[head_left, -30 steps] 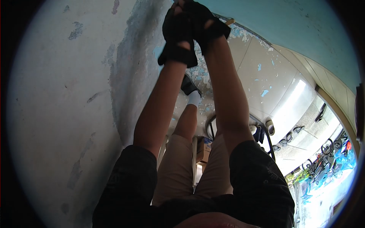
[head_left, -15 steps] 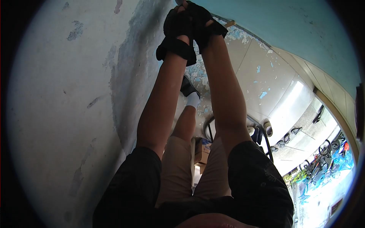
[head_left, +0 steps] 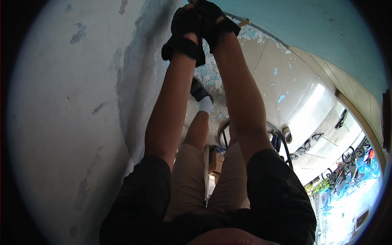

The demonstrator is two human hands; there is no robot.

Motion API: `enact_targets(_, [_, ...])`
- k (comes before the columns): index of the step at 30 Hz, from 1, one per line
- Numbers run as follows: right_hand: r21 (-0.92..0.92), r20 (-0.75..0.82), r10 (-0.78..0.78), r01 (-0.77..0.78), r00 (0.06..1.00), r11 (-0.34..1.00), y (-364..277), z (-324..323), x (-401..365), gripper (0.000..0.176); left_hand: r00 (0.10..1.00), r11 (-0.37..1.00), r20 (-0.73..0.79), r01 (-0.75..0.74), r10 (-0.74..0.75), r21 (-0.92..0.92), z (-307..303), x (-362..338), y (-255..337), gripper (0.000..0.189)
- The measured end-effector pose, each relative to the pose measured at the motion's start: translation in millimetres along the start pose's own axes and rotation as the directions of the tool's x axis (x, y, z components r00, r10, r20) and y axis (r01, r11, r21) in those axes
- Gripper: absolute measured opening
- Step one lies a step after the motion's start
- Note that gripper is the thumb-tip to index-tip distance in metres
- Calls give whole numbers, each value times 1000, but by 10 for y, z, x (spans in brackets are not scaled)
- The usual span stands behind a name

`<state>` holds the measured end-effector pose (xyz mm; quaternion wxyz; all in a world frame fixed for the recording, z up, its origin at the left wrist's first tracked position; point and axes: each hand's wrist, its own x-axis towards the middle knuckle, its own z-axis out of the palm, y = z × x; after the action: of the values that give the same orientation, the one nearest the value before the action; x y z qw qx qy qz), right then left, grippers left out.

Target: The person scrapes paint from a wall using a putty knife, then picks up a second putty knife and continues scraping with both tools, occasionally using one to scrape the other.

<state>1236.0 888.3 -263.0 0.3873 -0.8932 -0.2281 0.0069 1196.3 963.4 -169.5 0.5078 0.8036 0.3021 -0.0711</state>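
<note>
The gloved left hand (head_left: 186,21) and right hand (head_left: 211,18), close together, have edged toward the patchy wall (head_left: 69,122). By their fingers a sliver of something (head_left: 190,1) shows, cut off; its direction, long axis and whether they're pinching it, I can't tell.

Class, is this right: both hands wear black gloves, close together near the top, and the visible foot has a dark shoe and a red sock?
Not quite: the head view shows a white sock, not red. The left hand and right hand, close together in black gloves, and the dark shoe are right.
</note>
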Motion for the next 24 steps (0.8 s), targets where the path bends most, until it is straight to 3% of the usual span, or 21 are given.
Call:
enact_targets(1, [-120,7,-16,17,1000,993,-12,-1,62,22,996,983,15,-93,91,160,18,62,15,38])
enact_targets(2, [-89,-22,-32,30,999,996,7,-35,116,22,980,930,41,-198,195,308,51,157,57,38])
enact_targets(3, [8,-48,-32,32,998,999,38,-89,92,22,980,930,43,-200,197,308,62,142,21,38])
enact_targets(5, [155,-105,-76,91,992,984,-73,-232,50,22,974,971,-58,-210,217,116,22,-2,54,42])
enact_targets(6, [88,-127,-115,127,985,988,-153,-253,74,22,972,969,-65,-217,225,115,27,168,-13,42])
enact_targets(7, [-36,-112,-126,122,986,992,-187,-203,121,22,945,860,17,-305,328,409,57,420,-219,41])
enact_targets(8, [-169,-67,-127,114,990,979,-160,-54,149,22,912,659,128,-374,390,653,80,517,-364,40])
enact_targets(10, [-450,-84,-154,100,985,887,-75,289,269,23,903,582,172,-390,395,713,53,466,-296,40])
enact_targets(11, [-454,-91,-163,105,982,885,-61,247,293,23,890,501,214,-409,402,763,49,467,-217,40])
enact_targets(12, [-236,-129,-105,72,986,969,-12,177,221,24,889,504,211,-411,406,760,85,404,-182,40])
enact_targets(13, [0,-144,-30,31,989,1000,-74,37,137,25,928,690,73,-323,365,648,116,251,-153,39])
enact_targets(14, [83,-166,-72,87,983,993,-87,-93,94,25,954,838,-59,-229,295,495,111,159,-135,39])
enact_targets(17, [-71,-99,-153,147,983,987,-93,-100,138,25,973,892,-26,-197,227,407,28,34,-105,39])
enact_targets(18, [-99,-74,-156,149,985,984,-32,-11,173,25,968,828,-43,-190,249,527,103,94,-156,37])
enact_targets(19, [-79,-70,-164,159,984,984,5,-6,190,25,967,830,-43,-192,251,524,194,199,-292,37])
enact_targets(20, [-17,-79,-179,178,981,984,0,-80,166,25,934,818,-29,-296,355,493,300,308,-466,37])
enact_targets(21, [114,-99,-202,213,974,970,-12,-218,91,25,893,794,-15,-393,451,465,350,337,-557,37])
enact_targets(22, [191,-129,-237,258,963,947,-59,-302,19,26,891,792,-14,-396,454,465,315,240,-469,37])
enact_targets(23, [186,-137,-249,271,959,944,-96,-329,105,26,916,908,-132,-340,379,243,246,105,-290,38])
enact_targets(24, [67,-164,-226,239,960,969,-151,-310,162,26,937,961,-221,-278,271,-1,197,33,-166,38])
